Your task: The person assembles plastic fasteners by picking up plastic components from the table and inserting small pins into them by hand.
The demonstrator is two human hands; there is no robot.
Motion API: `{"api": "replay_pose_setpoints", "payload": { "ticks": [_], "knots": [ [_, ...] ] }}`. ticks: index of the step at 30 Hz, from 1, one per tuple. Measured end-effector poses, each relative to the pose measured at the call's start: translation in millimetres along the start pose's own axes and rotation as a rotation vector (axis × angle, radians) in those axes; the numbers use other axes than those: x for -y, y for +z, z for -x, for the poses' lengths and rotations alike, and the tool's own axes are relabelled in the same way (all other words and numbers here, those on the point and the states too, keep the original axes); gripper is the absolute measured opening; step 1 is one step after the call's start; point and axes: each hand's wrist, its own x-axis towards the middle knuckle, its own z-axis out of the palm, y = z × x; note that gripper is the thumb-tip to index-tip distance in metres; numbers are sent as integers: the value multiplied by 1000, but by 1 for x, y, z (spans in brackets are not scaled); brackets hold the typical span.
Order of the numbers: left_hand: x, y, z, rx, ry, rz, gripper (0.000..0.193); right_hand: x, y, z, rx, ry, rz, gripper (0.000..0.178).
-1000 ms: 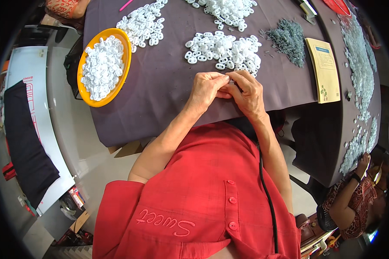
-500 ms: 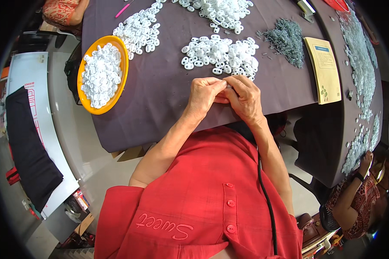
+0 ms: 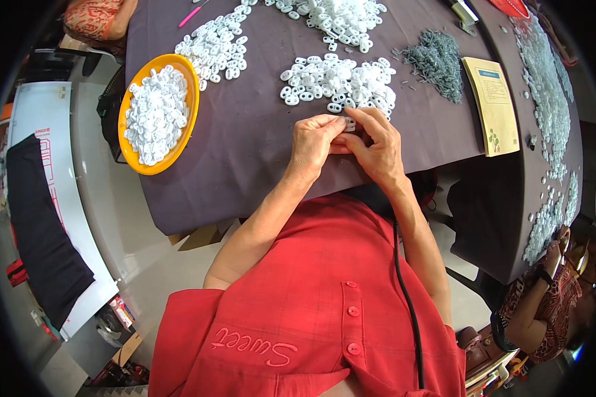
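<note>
Over the near part of the table, my left hand point(image 3: 311, 145) pinches a small white oval piece with two holes point(image 3: 350, 124) between thumb and fingertips. My right hand point(image 3: 381, 149) is right beside it, with its thumb and forefinger apart and the piece showing in the gap. Its fingertips are close to the piece; contact with it is hard to make out. Just beyond both hands lies a loose heap of the same white two-hole pieces point(image 3: 338, 79).
A yellow oval basket point(image 3: 193, 112) full of white pieces stands at the left. More white heaps point(image 3: 215, 49) lie beyond it, near a pink-handled tool point(image 3: 189, 17). Grey slivers point(image 3: 437, 66) and a tan booklet point(image 3: 491, 109) lie right. Another person's hand point(image 3: 555, 255) is at the right-hand table.
My right thumb and forefinger have spread apart, and the white piece now shows between my hands. My left hand stays in nearly the same place.
</note>
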Motion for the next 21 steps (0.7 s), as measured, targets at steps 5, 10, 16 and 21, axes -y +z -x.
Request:
{"api": "replay_pose_setpoints", "payload": {
  "ticks": [5, 10, 16, 21],
  "knots": [
    [0, 0, 3, 20, 29, 49, 19, 2, 4, 13, -126, 60, -17, 28],
    [0, -1, 6, 39, 53, 32, 20, 11, 6, 11, -84, 496, -351, 23],
    [-2, -2, 3, 69, 46, -11, 21, 9, 8, 9, -131, 504, -566, 31],
    [1, -2, 1, 63, 45, -2, 21, 12, 9, 8, -118, 494, -565, 34]
  ]
}}
